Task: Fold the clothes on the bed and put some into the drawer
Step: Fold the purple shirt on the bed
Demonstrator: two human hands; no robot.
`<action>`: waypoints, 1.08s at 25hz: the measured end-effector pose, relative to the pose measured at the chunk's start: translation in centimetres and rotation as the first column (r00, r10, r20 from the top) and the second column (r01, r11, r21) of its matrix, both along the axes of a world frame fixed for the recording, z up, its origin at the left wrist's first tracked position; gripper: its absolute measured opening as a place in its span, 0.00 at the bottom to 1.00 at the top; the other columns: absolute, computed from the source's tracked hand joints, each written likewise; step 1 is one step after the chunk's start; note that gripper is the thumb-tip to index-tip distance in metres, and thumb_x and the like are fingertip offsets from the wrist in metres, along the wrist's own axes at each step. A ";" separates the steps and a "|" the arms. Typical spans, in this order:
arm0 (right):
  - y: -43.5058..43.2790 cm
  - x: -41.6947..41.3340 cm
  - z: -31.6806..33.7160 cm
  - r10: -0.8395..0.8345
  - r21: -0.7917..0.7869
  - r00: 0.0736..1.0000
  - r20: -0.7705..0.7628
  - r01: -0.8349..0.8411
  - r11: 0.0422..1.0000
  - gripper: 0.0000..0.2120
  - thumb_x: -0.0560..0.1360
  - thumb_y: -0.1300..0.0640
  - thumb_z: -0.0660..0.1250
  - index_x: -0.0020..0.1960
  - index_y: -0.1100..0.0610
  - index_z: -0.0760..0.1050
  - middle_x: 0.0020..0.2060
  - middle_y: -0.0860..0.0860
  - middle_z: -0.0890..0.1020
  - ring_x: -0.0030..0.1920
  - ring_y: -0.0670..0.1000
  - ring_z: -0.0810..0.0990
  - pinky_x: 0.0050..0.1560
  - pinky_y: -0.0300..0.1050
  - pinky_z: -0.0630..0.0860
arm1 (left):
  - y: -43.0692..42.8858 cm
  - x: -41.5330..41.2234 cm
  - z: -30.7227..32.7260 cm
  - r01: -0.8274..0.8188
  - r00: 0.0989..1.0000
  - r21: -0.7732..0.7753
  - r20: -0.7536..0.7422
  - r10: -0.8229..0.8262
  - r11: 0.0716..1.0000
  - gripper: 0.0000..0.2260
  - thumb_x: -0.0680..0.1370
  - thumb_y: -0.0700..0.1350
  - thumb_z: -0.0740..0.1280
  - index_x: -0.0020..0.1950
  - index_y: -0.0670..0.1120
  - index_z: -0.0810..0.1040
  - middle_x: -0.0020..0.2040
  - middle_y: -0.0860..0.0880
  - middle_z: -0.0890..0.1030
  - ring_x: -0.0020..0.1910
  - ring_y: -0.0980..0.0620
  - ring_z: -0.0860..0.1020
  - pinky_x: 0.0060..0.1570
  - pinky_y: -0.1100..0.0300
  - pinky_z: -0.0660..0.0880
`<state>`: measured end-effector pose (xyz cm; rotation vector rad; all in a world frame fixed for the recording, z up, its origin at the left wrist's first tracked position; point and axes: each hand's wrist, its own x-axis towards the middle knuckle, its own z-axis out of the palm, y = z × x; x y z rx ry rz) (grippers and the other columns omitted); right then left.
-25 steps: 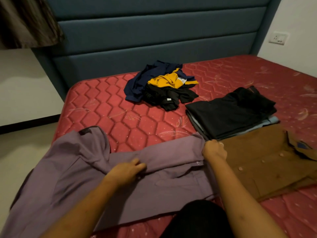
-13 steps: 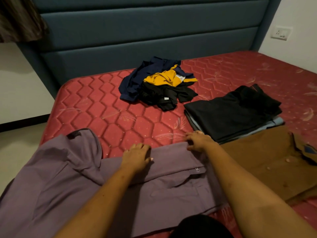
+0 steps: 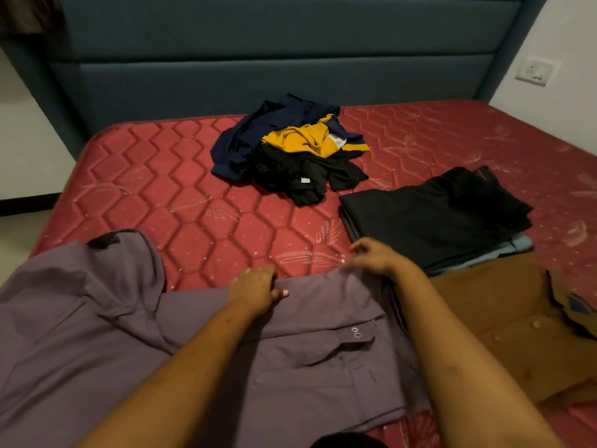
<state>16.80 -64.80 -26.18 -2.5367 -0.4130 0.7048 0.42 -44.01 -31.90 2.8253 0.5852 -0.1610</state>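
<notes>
- The purple shirt is the piece in hand. It's spread along the near edge of the bed and runs out of frame on the left.
- My left hand is on the shirt's far edge with fingers curled over it, so that grip is closed on cloth.
- My right hand is a bit blurry, but it looks like it's pinching the far right corner, which sits raised off the mattress.
- To do this fold well I'd keep both grips on that same edge and pull it taut between them. Then bring it over in one go, land it square and flatten it with an open palm.
- Watch the brown shirt just beside on the right — easy to snag its edge along with the purple one.
- The folded black stack sits behind that, and the loose pile near the headboard isn't folded yet.
- No drawer in view — by my guess that's a good way off.
</notes>
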 end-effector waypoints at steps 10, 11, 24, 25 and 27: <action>-0.8 -0.9 -0.7 -0.185 -0.114 0.762 0.620 0.320 0.940 0.18 0.75 0.43 0.65 0.56 0.56 0.73 0.53 0.56 0.80 0.55 0.61 0.77 0.50 0.51 0.73 | -1.7 0.6 -0.1 0.036 0.999 0.189 0.033 -0.043 0.981 0.15 0.79 0.55 0.61 0.62 0.50 0.72 0.62 0.48 0.74 0.64 0.46 0.70 0.58 0.53 0.65; -0.1 -1.5 -1.0 -0.147 -0.108 0.738 0.659 0.287 0.952 0.19 0.76 0.42 0.64 0.59 0.55 0.72 0.56 0.56 0.78 0.58 0.60 0.76 0.52 0.52 0.72 | -2.1 0.6 -0.4 0.044 0.996 0.196 0.068 -0.058 0.980 0.14 0.80 0.53 0.60 0.63 0.50 0.72 0.62 0.48 0.74 0.64 0.46 0.70 0.58 0.53 0.64; 9.4 -9.6 -4.6 0.072 -0.202 0.593 0.802 0.155 0.967 0.15 0.69 0.59 0.57 0.49 0.52 0.80 0.52 0.53 0.80 0.55 0.56 0.76 0.61 0.60 0.63 | 1.6 -3.1 -2.5 -0.165 0.936 0.102 0.329 0.124 0.981 0.28 0.73 0.51 0.72 0.72 0.51 0.70 0.73 0.41 0.66 0.66 0.37 0.70 0.64 0.36 0.64; 11.8 -12.7 -4.7 0.112 -0.141 0.627 0.771 -0.002 0.990 0.18 0.69 0.57 0.55 0.51 0.51 0.81 0.54 0.52 0.81 0.57 0.55 0.77 0.60 0.59 0.66 | 2.7 -4.2 -2.6 -0.214 0.922 0.119 0.351 0.160 0.969 0.26 0.73 0.49 0.71 0.71 0.51 0.71 0.73 0.40 0.67 0.67 0.36 0.70 0.64 0.33 0.63; 16.9 -19.1 -5.7 0.288 -0.070 0.700 0.654 -0.323 0.944 0.22 0.71 0.55 0.56 0.62 0.49 0.77 0.65 0.49 0.77 0.66 0.53 0.73 0.66 0.58 0.65 | 6.0 -6.8 -2.2 -0.329 0.905 0.190 0.343 0.252 0.925 0.21 0.75 0.48 0.64 0.68 0.50 0.74 0.74 0.39 0.66 0.70 0.37 0.68 0.64 0.29 0.60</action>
